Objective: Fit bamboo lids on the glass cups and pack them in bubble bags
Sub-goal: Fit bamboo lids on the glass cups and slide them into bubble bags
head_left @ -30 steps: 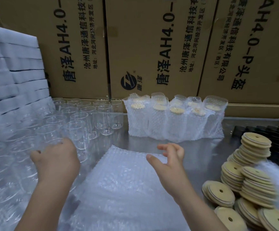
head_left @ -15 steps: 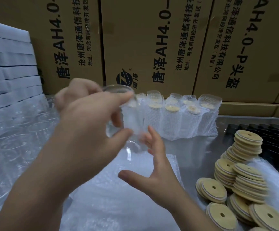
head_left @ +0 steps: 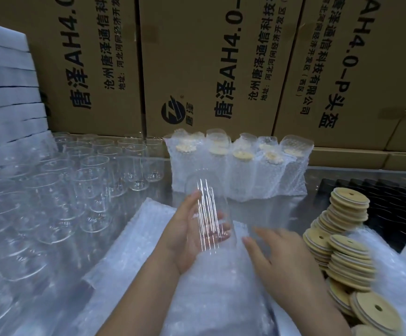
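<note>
My left hand (head_left: 185, 236) holds a clear glass cup (head_left: 208, 209) over the stack of bubble bags (head_left: 148, 275), its fingers seen through the glass. My right hand (head_left: 277, 253) hovers just right of the cup, fingers spread and blurred, holding nothing. Stacks of round bamboo lids (head_left: 347, 243) with centre holes lie to the right. Several bare glass cups (head_left: 88, 175) stand in rows at the left. At the back middle stand several lidded cups packed in bubble bags (head_left: 240, 170).
Large printed cardboard boxes (head_left: 209, 64) form a wall behind the metal table (head_left: 313, 190). White foam sheets (head_left: 5, 93) are stacked at the far left. A black ribbed tray (head_left: 396, 204) lies at the right behind the lids.
My left hand picked a glass cup from the left rows, raised it, then lowered it over the bubble bags. My right hand shifted rightward, toward the lids.
</note>
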